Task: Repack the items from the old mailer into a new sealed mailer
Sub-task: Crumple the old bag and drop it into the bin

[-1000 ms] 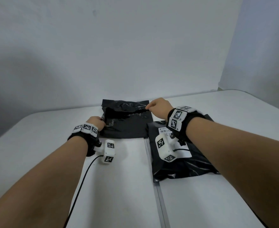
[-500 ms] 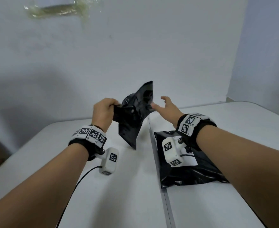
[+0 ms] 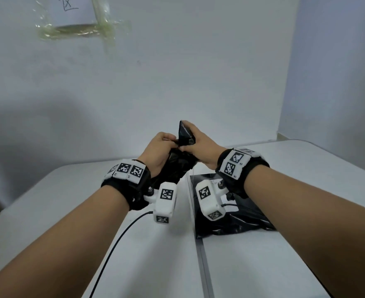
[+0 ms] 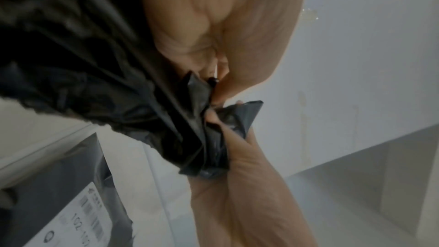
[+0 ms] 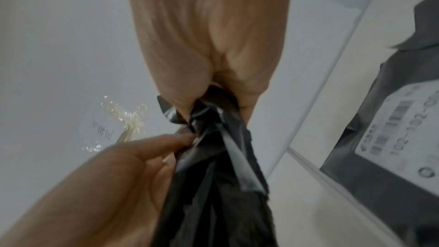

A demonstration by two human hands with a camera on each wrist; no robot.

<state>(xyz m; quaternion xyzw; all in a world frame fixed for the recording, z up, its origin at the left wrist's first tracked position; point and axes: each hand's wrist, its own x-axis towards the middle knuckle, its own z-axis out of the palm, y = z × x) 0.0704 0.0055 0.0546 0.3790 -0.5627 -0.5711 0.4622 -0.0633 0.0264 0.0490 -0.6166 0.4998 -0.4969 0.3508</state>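
Both hands grip the top of an empty-looking black mailer held above the counter.

The black mailer (image 3: 178, 166) hangs crumpled in the air over the counter (image 3: 147, 254), its upper edge bunched between the left hand (image 3: 159, 150) and the right hand (image 3: 198, 145), each with fingers curled tight on the plastic; it looks as if the mouth is being worked open. Just beside it, under the right wrist, a second mailer (image 3: 231, 224) with a white shipping label (image 4: 78, 224) lies flat and bulky on the counter, apparently the old one with its contents inside. By that reading nothing has been moved across yet: opening, emptying, filling and sealing all remain.
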